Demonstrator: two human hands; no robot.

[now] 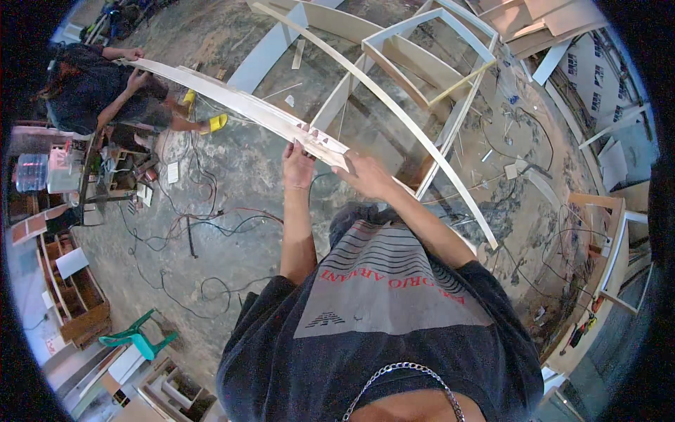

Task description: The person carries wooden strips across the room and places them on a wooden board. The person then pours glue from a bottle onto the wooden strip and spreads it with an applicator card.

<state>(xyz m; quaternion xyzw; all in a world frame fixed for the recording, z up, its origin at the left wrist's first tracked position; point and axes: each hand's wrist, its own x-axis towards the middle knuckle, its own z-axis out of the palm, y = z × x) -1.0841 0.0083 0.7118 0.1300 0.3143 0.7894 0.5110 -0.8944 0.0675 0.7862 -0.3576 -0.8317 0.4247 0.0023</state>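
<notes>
Long pale board (239,104), held at both ends above the floor (246,169).
Left hand (299,167) and right hand (367,176): grip closed on its near end; a co-worker (79,88) grasps the far end.

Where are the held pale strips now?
In the head view, upper left: the pale strips run from the left hand and right hand to a co-worker.

Remote feed: I'm seeing a dark shirt (387,348) with loose short sleeves (253,316); its grey front panel (394,302) is showing thin dark stripes (383,246), red lettering (339,273), a small dark emblem (325,320); a silver link chain (404,365) is looping over the collar.
</notes>
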